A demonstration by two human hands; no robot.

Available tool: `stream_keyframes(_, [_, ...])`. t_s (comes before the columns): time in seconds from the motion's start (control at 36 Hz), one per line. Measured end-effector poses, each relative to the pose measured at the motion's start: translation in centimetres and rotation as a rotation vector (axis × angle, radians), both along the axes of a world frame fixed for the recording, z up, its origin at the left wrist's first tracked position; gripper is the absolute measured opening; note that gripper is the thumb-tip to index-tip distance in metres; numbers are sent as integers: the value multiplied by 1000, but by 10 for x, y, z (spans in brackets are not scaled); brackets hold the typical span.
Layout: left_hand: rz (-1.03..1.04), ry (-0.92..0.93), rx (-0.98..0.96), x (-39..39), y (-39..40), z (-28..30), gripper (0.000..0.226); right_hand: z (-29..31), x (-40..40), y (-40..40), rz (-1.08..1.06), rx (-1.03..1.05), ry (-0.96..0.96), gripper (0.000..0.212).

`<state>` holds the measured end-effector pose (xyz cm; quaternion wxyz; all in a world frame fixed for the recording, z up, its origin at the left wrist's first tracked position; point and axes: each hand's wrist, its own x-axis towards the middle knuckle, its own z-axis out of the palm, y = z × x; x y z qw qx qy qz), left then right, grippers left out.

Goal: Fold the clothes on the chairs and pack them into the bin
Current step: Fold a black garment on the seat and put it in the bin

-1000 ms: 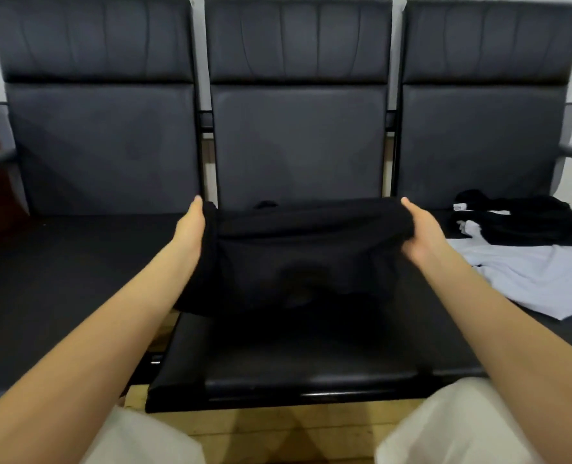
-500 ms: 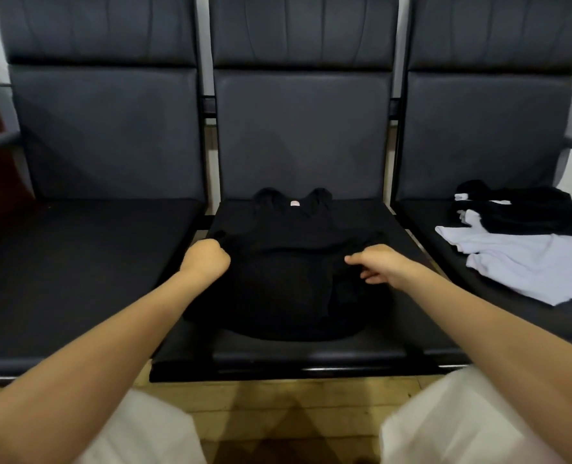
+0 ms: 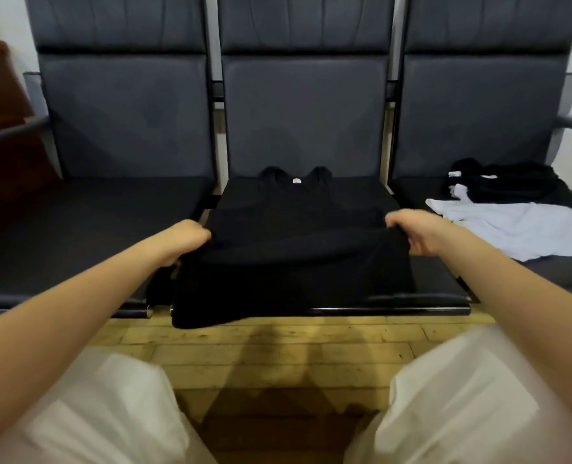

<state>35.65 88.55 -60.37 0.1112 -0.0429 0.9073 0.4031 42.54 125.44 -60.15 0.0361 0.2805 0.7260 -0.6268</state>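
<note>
A black tank top [image 3: 294,236] lies spread on the middle chair seat [image 3: 438,289], straps and a small neck label toward the backrest. Its lower part hangs over the seat's front edge. My left hand [image 3: 186,237] is shut on the garment's left side. My right hand [image 3: 415,234] is shut on its right side, pulling a fold taut between the two. On the right chair lie a white garment [image 3: 519,229] and a crumpled black garment [image 3: 512,185]. No bin is in view.
Three black padded chairs stand in a row; the left chair seat [image 3: 87,236] holds nothing. A brown object [image 3: 0,128] stands at far left. Wooden floor [image 3: 278,356] runs below the seats, with my white-trousered knees at the bottom.
The black top, held up in the air a second ago, now lies on the middle seat. My hands moved outward along its sides and closer to me, gripping the fabric.
</note>
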Motion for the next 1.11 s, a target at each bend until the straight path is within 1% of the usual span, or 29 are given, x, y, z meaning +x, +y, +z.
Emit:
stream_keyframes(0.03, [-30, -22, -100, 4, -2, -5, 22, -6, 2, 3, 59, 158, -89, 15])
stream_keyframes(0.08, [-73, -74, -238, 7, -3, -14, 24, -15, 6, 7, 196, 466, -290, 11])
stream_keyframes(0.11, [-75, -75, -280, 6, -2, -18, 29, -19, 7, 9, 248, 563, -356, 15])
stream_keyframes(0.14, [-72, -56, -305, 4, 0, -21, 30, -20, 7, 11, 278, 605, -383, 22])
stream_keyframes(0.19, [-53, 0, -290, -1, 5, -22, 20, -21, 5, 11, 266, 595, -348, 33])
stream_keyframes(0.22, [-32, 14, -250, -6, 8, -24, 22, -23, 2, 10, 242, 585, -306, 38])
stream_keyframes(0.31, [24, 69, -144, -22, 15, -29, 45, -31, -13, 8, 159, 565, -180, 46])
stream_keyframes(0.33, [33, 85, -137, -28, 16, -31, 46, -35, -20, 8, 127, 559, -151, 48])
stream_keyframes(0.39, [39, 116, -146, -39, 17, -36, 39, -39, -30, 6, 69, 560, -105, 51])
stream_keyframes(0.44, [51, 155, -129, -51, 18, -40, 32, -44, -41, 7, 32, 598, -83, 43])
stream_keyframes(0.5, [88, 201, -68, -61, 22, -44, 32, -48, -52, 9, -5, 625, -90, 30])
stream_keyframes(0.56, [171, 255, -22, -70, 26, -46, 31, -51, -63, 15, -87, 581, -54, 18])
stream_keyframes(0.58, [218, 271, -17, -76, 28, -47, 33, -55, -71, 22, -160, 532, -29, 23])
stream_keyframes(0.64, [252, 304, -61, -78, 27, -49, 34, -53, -75, 32, -293, 409, 20, 38])
stream_keyframes(0.69, [166, 367, -199, -81, 24, -55, 27, -50, -74, 41, -366, 365, 28, 40])
stream_keyframes(0.72, [102, 404, -305, -82, 22, -60, 22, -49, -71, 47, -360, 397, 19, 38])
stream_keyframes(0.78, [2, 470, -514, -82, 21, -69, 18, -49, -59, 56, -292, 534, -22, 25])
stream_keyframes(0.81, [-26, 496, -576, -82, 21, -73, 18, -47, -51, 58, -236, 603, -41, 21])
stream_keyframes(0.83, [-46, 516, -610, -81, 20, -75, 18, -48, -46, 60, -170, 661, -56, 23])
stream_keyframes(0.89, [-49, 526, -622, -80, 20, -77, 22, -50, -40, 61, -60, 754, -64, 27])
stream_keyframes(0.94, [-42, 522, -591, -79, 21, -75, 29, -51, -39, 60, 24, 834, -77, 22])
stream_keyframes(0.97, [-43, 517, -568, -78, 22, -74, 33, -51, -40, 58, 49, 860, -82, 25])
stream_keyframes(1.0, [-44, 511, -544, -76, 24, -72, 38, -51, -40, 56, 54, 869, -87, 35])
stream_keyframes(1.06, [-43, 500, -518, -74, 27, -68, 57, -50, -42, 50, 37, 874, -54, 54])
stream_keyframes(1.11, [-40, 513, -548, -76, 30, -62, 74, -47, -47, 44, 13, 897, -13, 63])
